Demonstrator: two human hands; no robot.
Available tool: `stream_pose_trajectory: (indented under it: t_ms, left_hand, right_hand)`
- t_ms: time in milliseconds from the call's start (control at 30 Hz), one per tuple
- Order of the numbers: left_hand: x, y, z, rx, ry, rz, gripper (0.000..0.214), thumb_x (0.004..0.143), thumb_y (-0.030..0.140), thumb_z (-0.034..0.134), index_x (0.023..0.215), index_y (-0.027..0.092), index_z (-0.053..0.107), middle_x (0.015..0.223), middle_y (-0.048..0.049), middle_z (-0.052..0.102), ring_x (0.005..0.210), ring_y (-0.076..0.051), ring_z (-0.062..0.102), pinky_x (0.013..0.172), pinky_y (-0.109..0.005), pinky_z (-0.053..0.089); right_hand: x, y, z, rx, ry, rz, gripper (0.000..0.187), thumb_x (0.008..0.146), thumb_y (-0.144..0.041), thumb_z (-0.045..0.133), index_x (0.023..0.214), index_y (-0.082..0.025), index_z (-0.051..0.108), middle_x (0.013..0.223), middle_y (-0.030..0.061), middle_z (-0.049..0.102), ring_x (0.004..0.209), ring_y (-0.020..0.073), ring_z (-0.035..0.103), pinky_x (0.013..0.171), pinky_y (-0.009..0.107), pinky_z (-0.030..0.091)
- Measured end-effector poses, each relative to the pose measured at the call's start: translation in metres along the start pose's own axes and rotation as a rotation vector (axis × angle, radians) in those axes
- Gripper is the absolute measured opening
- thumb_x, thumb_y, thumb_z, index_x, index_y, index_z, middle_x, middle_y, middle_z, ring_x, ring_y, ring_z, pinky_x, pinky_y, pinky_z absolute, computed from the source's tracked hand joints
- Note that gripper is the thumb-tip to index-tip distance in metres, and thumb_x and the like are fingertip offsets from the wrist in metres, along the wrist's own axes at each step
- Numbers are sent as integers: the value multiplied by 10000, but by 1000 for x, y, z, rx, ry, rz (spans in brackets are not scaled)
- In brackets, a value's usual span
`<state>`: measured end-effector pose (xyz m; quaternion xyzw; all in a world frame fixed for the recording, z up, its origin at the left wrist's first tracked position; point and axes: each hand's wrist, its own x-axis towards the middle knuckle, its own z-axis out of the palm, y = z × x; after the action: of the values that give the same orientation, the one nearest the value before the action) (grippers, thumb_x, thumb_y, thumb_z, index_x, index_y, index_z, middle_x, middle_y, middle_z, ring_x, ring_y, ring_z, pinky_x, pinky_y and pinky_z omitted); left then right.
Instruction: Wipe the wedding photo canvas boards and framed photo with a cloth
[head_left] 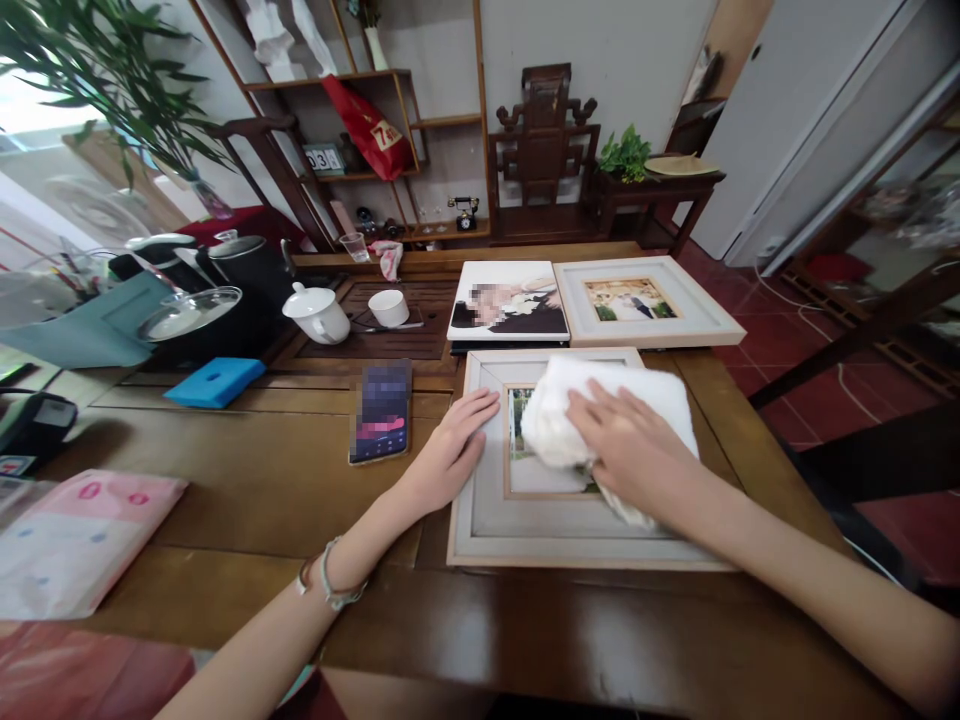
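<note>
A picture frame [480, 520] with a pale wooden edge lies flat on the table in front of me. My left hand [457, 440] rests on its left border, fingers stretched out. On the frame's middle and right lies a folded white towel [652, 390], which covers most of the photo inside. My right hand [626, 445] holds the towel against the frame, its fingers on top and slightly blurred. Left of my left hand, a phone [382, 410] lies face up with its screen lit.
Behind the frame lie a photo panel [510, 300] and a second framed photo [645, 285]. A tea tray [345, 345] carries a white lidded cup [316, 312] and a small white bowl [388, 308]. Further left are a blue box [215, 382], a glass-lidded pot [191, 315] and a pink-and-white packet [97, 540].
</note>
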<state>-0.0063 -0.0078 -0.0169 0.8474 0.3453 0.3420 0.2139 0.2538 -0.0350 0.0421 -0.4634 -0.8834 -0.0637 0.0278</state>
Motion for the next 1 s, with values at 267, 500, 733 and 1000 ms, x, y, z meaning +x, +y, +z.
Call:
stream_pose_trajectory:
  t_ms: [267, 500, 733, 1000]
  left_hand:
    - [0, 1, 0, -40, 4, -29, 439, 996, 157, 389, 1414, 243, 492, 1460, -111, 496, 1426, -269, 353, 1170, -585, 281]
    - [-1, 0, 2, -20, 20, -16, 429, 995, 147, 385, 1403, 217, 497, 1457, -121, 496, 1423, -261, 352, 1175, -581, 273]
    - [0, 1, 2, -25, 20, -26, 424, 994, 159, 393, 1395, 231, 511, 1451, -112, 505, 1417, -269, 363, 1175, -583, 275]
    - [0, 0, 1, -34, 17, -29, 428, 993, 173, 403, 1402, 241, 508, 1453, -107, 506, 1421, -268, 361, 1176, -574, 274]
  right_hand:
    - [53, 43, 1, -118, 31, 91, 415, 781, -46, 434, 1170, -84, 571, 1220, 202, 648, 1206, 382, 541, 913, 520, 467]
    - [-28, -30, -34, 66, -165, -232, 504, 608, -53, 558, 1096, -134, 657, 1185, 164, 698, 1074, 369, 651, 832, 479, 555]
    - [-63, -54, -26, 305, -60, -321, 529, 648, -134, 584, 1173, -192, 614, 1425, 102, 558, 1356, 311, 453, 1089, 497, 413]
    - [0, 3, 7, -69, 60, 10, 525, 739, -14, 478, 1252, -87, 556, 1367, 192, 584, 1355, 431, 405, 1069, 689, 286]
